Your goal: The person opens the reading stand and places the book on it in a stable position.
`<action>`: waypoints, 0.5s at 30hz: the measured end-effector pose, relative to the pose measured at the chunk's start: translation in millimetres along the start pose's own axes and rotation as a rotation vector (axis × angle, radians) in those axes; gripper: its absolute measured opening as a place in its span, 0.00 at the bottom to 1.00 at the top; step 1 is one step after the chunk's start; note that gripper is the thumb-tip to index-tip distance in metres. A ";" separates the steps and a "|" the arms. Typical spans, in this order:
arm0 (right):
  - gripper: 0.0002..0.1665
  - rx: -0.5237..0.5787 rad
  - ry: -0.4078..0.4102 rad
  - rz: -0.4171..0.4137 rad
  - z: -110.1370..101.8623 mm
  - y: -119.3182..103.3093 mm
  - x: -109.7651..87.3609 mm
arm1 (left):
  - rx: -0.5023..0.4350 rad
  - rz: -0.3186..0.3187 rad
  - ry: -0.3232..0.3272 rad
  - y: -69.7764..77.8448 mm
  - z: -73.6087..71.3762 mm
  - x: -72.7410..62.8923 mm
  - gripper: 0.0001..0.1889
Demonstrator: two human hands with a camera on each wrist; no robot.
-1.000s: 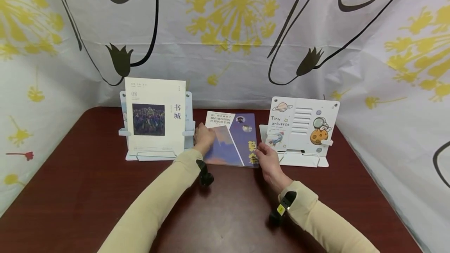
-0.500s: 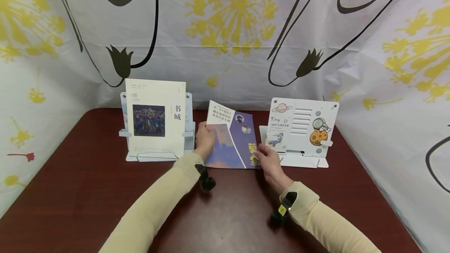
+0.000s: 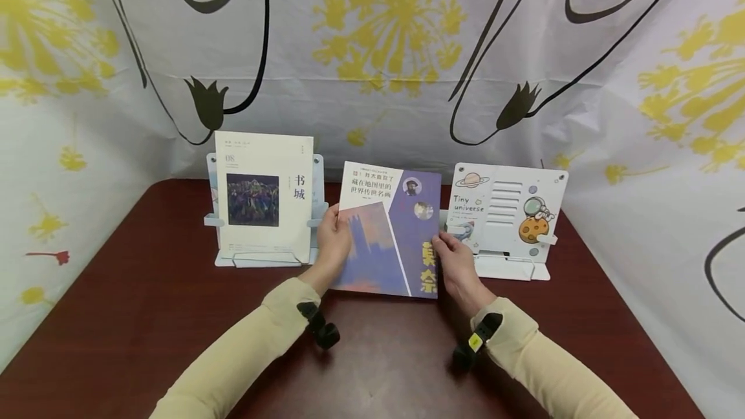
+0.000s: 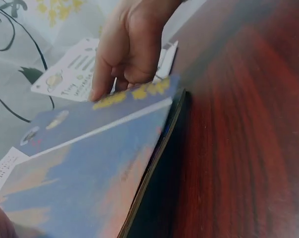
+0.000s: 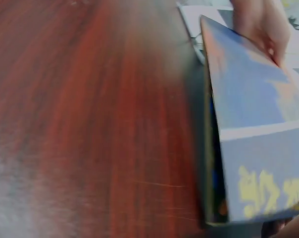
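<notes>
Between my two hands a purple and white book [image 3: 372, 244] with yellow lettering is held up, its top tilted away from me. My left hand [image 3: 334, 241] grips its left edge, thumb on the cover and fingers behind. On the opposite edge my right hand [image 3: 460, 264] pinches the book, the thumb lying on the front near the yellow characters. In the left wrist view the right hand [image 4: 132, 47] shows at the far edge of the book [image 4: 90, 163], whose lower edge is raised off the table. The right wrist view shows the left hand [image 5: 263, 25] on the other edge.
A cream book [image 3: 264, 238] stands on a pale blue bookstand [image 3: 318, 180] at the left. To the right is a white bookstand [image 3: 506, 209] with planet and astronaut pictures, holding no book. Both stand on the dark red table [image 3: 145, 315], before a patterned curtain [image 3: 279, 102].
The book has come up from lying on the table, its far edge rising first, and has moved slightly toward me. Both hands have moved with it.
</notes>
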State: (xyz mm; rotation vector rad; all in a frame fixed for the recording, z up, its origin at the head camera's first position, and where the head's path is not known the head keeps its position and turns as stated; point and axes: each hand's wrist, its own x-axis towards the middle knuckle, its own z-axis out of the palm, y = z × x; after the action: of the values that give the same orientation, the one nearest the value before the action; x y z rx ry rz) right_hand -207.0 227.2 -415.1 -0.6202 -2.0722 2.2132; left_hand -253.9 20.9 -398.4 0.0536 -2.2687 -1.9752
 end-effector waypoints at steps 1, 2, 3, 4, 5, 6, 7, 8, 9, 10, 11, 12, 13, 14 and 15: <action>0.28 0.027 -0.003 0.012 -1.1 -2.8 0.5 | -0.020 -0.003 -0.012 0.9 -2.8 -1.9 0.17; 0.28 0.050 -0.005 0.027 -2.4 -5.9 0.8 | -0.028 -0.009 -0.020 1.7 -5.7 -3.8 0.17; 0.28 0.074 -0.007 0.037 -4.2 -8.4 0.8 | -0.040 -0.015 -0.032 2.5 -8.1 -6.0 0.17; 0.27 0.098 -0.018 0.045 -6.0 -10.9 0.4 | -0.051 -0.022 -0.045 3.3 -10.7 -8.2 0.17; 0.25 0.124 -0.029 0.054 -7.7 -13.4 -0.2 | -0.055 -0.028 -0.057 4.1 -13.3 -10.3 0.17; 0.23 0.144 -0.047 0.059 -9.6 -15.5 -0.6 | -0.066 -0.037 -0.072 5.1 -16.0 -12.2 0.18; 0.19 0.159 -0.069 0.065 -11.8 -17.5 -1.2 | -0.072 -0.048 -0.087 6.1 -18.7 -13.6 0.18; 0.15 0.175 -0.095 0.068 -13.7 -19.6 -2.2 | -0.076 -0.059 -0.104 6.7 -21.7 -14.7 0.18; 0.10 0.196 -0.126 0.072 -15.8 -21.5 -3.2 | -0.082 -0.070 -0.127 7.3 -24.7 -15.2 0.18; 0.07 0.213 -0.159 0.076 -18.2 -23.5 -4.4 | -0.078 -0.085 -0.153 7.5 -28.0 -15.0 0.19; 0.07 0.223 -0.191 0.077 -20.7 -25.4 -5.5 | -0.068 -0.096 -0.186 7.5 -31.4 -14.3 0.19; 0.08 0.225 -0.219 0.076 -23.7 -27.4 -6.5 | -0.066 -0.110 -0.224 7.4 -34.8 -13.3 0.20; 0.09 0.220 -0.242 0.070 -26.6 -29.3 -7.2 | -0.066 -0.121 -0.266 7.0 -37.9 -11.9 0.20; 0.10 0.212 -0.262 0.060 -29.8 -31.4 -7.8 | -0.068 -0.129 -0.314 6.7 -41.2 -10.5 0.20; 0.10 0.201 -0.278 0.049 -33.3 -33.6 -7.9 | -0.068 -0.142 -0.363 7.0 -43.9 -9.2 0.20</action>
State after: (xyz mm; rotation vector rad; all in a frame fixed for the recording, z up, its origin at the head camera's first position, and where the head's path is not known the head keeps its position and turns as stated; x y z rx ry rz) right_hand -197.0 259.8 -381.4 -0.3693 -1.9251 2.6246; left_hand -239.0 -20.2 -386.3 -0.1695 -2.4683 -2.2948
